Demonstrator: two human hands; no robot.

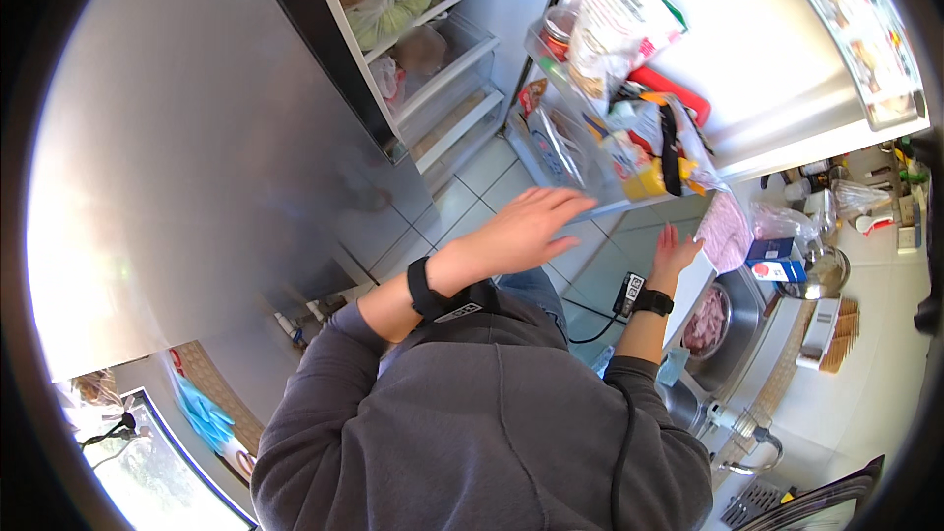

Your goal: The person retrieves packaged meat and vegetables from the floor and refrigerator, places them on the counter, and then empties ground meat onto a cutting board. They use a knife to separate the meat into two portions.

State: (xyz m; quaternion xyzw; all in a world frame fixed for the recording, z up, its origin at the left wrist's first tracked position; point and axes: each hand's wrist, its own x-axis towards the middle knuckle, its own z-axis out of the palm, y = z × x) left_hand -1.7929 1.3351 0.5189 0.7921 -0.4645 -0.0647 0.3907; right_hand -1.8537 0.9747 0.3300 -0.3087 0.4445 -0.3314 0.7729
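Note:
My left hand (509, 232) is empty, thumb apart from the fingers, and reaches across above the tiled floor. Its fingertips are nearest the lower bin (560, 151) of the open fridge door (726, 37). That bin holds several packets and bags, with a large white bag (616, 18) and a red-lidded jar (558, 33) in the bin above. My right hand (672, 254) is also empty, palm turned up and fingers spread. Beside it a pink patterned cloth (725, 232) hangs at the counter's corner; whether the thumb touches it I cannot tell.
Bagged food fills the fridge shelves (413, 11), above clear drawers (442, 59). A closed steel door (214, 125) stands at left. On the right, a bowl of pale pink meat pieces (706, 321) sits in the sink (745, 324), near a blue box (774, 259) and a faucet (759, 450).

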